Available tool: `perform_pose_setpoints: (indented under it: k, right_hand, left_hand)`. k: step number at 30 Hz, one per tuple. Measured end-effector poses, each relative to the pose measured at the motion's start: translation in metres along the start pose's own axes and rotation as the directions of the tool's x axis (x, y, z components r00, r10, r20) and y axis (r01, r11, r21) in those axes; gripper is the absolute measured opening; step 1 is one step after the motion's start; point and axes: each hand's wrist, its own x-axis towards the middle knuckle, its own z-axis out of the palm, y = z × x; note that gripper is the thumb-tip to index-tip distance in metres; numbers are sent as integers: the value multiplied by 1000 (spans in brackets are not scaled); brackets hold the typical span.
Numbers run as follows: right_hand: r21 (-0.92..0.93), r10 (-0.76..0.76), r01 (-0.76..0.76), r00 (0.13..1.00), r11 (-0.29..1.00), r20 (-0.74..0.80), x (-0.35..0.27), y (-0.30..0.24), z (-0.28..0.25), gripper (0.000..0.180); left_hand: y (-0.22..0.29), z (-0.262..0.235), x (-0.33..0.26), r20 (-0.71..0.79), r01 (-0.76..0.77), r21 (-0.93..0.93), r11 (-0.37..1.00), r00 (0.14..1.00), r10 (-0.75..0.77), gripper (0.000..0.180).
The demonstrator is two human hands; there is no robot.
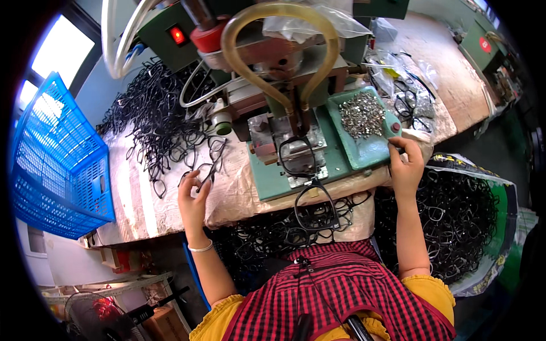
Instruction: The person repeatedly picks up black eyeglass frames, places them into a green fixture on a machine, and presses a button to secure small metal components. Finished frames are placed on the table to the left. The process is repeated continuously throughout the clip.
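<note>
While the left hand (192,196) lies on the near edge of the frame pile, its fingers curl loosely around one black frame (206,170), pinched rather than gripped hard.

Item, right hand (405,166): raised at the near right corner of the green tray (364,149), fingertips drawn together as if nipping a small part; whether anything is actually between them cannot be told.

Item, small metal parts (362,113): a silvery heap in the far half of that tray, right of the machine.

Item, green bench machine (287,128): centre of the table, hoses looping above it, red lamp lit at the far left. One black frame (297,156) sits on its metal bed under the head.

Item, second frame (316,204): hanging off the near edge of the machine base, above the lap.

Item, pile of black frames (153,122): on the table to the left, large and tangled.

Item, sack of frames (455,219): near right, below the table, heaped full; more frames lie in the lap area.

Item, blue plastic crate (57,159): far left.

Progress, as judged: mid-run. Many frames appear already dropped into the near heaps, yet the left pile remains large, so much seems left.
</note>
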Motion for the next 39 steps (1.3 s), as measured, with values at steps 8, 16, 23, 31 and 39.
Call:
perform_pose_setpoints:
  k: [8, 16, 23, 31, 39]
  right_hand:
    - [466, -249, 149, 955, 872, 160, 34, -111, 45, 11]
    - [726, -17, -217, 954, 652, 300, 19, -122, 79, 33]
    - [782, 43, -408, 896, 472, 442, 21, -150, 70, 48]
    - [690, -122, -267, 879, 673, 460, 31, -135, 46, 55]
    - [399, 140, -121, 990, 909, -19, 52, 4, 44, 38]
  left_hand:
    - [61, 17, 24, -75, 53, -495, 867, 992, -103, 21]
    - [94, 31, 15, -334, -139, -515, 846, 941, -49, 25]
    - [222, 23, 56, -311, -650, -390, 652, 760, 571, 28]
    - [241, 41, 9, 146, -928, -46, 370, 360, 921, 36]
    - [247, 75, -3, 159, -971, -42, 234, 225, 961, 45]
